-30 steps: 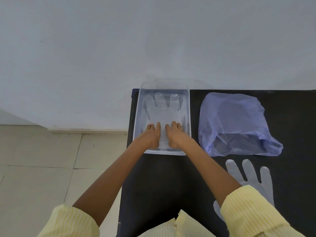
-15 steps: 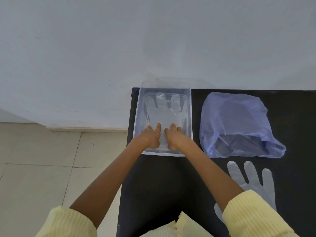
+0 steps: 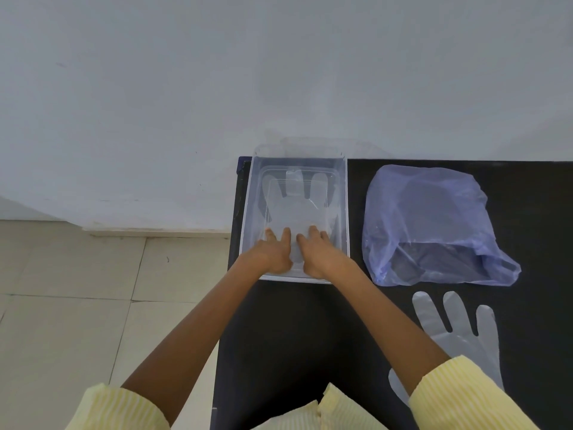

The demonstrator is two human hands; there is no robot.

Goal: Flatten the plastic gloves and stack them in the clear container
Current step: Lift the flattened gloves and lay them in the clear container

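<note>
A clear container [image 3: 248, 212] stands at the back left corner of the black table. A flat plastic glove [image 3: 296, 206] lies inside it, fingers pointing away from me. My left hand [image 3: 274, 252] and my right hand [image 3: 316, 252] rest side by side, palms down, on the glove's cuff end, fingers spread flat. Neither hand grips anything. Another plastic glove [image 3: 459, 333] lies flat on the table at the right, its cuff hidden by my right sleeve.
A crumpled blue plastic bag [image 3: 434, 225] lies to the right of the container, its mouth facing me. The black table [image 3: 294, 336] ends just left of the container, above a tiled floor [image 3: 77, 305]. A pale wall rises behind the table.
Both hands stay pressed on the glove in the container, having slid slightly toward me. The glove looks flatter than before.
</note>
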